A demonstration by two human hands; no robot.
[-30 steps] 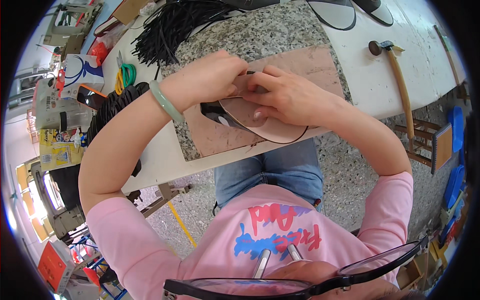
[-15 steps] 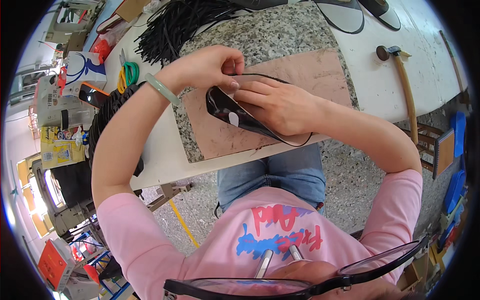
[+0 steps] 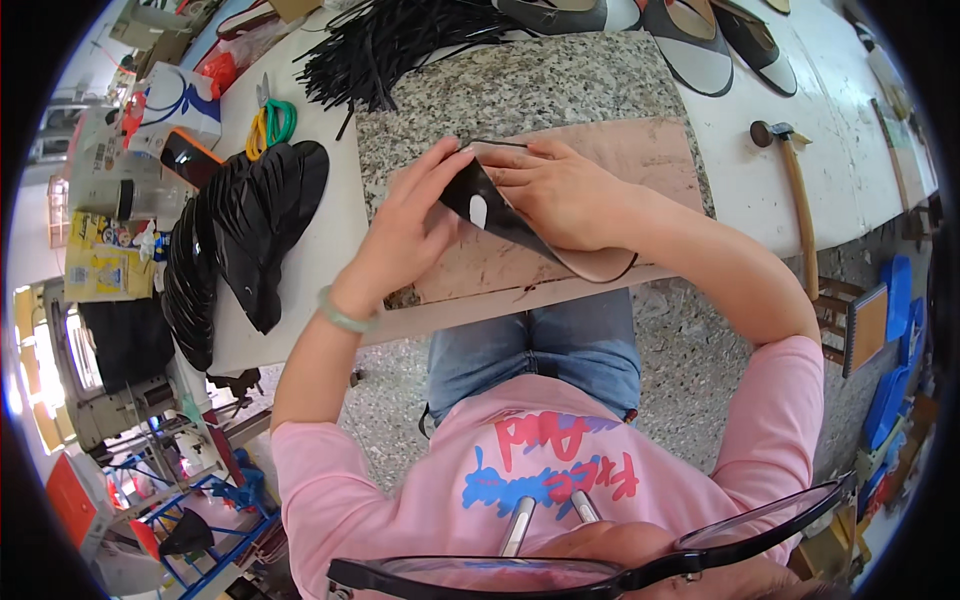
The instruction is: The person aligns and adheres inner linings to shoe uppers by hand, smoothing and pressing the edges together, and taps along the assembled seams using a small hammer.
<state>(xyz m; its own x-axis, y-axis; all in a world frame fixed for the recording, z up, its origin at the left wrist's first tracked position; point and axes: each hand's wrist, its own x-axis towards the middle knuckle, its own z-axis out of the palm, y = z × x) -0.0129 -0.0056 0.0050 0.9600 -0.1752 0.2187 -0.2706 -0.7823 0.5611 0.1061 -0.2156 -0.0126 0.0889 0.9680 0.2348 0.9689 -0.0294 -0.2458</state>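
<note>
A glossy black shoe upper with a pale lining and a white oval patch stands folded over a pinkish-brown work sheet. My left hand grips its upper left corner, fingertips at the top edge and thumb lower beside the black face. Inside the fold lies my right hand, its fingers bent against the lining and reaching toward the left fingertips. The right thumb is largely hidden. The sheet rests on a speckled stone slab.
Black shoe uppers are stacked at the left, near green-and-yellow-handled scissors and a phone. Black strips pile up at the back. A hammer lies at the right, below several dark shoes.
My left hand has come down and left, and its fingers now lie along the upper's corner. The upper has tilted more upright at that corner. My right hand has stayed nearly in place.
</note>
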